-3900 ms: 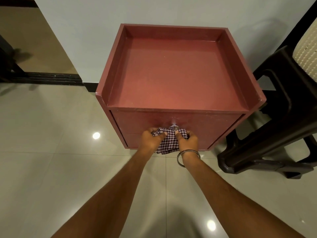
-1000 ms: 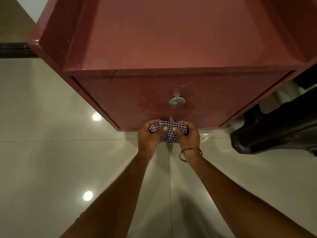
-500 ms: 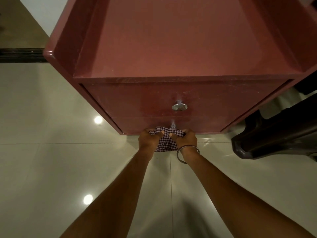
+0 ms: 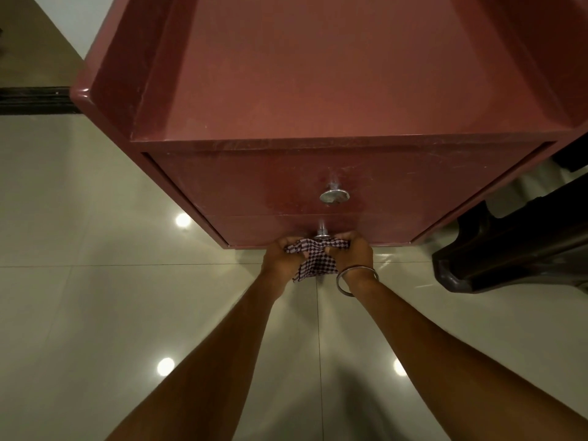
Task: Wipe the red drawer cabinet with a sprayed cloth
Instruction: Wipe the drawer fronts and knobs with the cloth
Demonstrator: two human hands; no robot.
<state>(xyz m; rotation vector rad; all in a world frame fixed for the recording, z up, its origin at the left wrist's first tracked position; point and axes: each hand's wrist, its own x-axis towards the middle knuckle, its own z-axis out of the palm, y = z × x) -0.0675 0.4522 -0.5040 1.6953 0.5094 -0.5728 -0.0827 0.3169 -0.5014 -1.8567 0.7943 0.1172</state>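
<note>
The red drawer cabinet (image 4: 318, 90) fills the upper half of the head view, with a raised rim round its top and two drawer fronts facing me. The upper drawer's silver knob (image 4: 334, 195) is bare. A dark checked cloth (image 4: 315, 256) is bunched at the lower drawer's knob (image 4: 322, 233), low on the cabinet front. My left hand (image 4: 281, 257) grips the cloth's left end and my right hand (image 4: 356, 254), with a metal bangle on its wrist, grips the right end. The cloth hides most of the lower knob.
A dark plastic chair (image 4: 515, 249) stands close to the cabinet's right side. Glossy beige floor tiles (image 4: 95, 281) spread to the left and below. A white wall (image 4: 92, 20) and a dark door track (image 4: 35, 98) lie at the upper left.
Both hands with the cloth went down from the upper knob to the lower drawer's knob. My head came closer to the cabinet, then shifted a little, so the cabinet sits lower in view.
</note>
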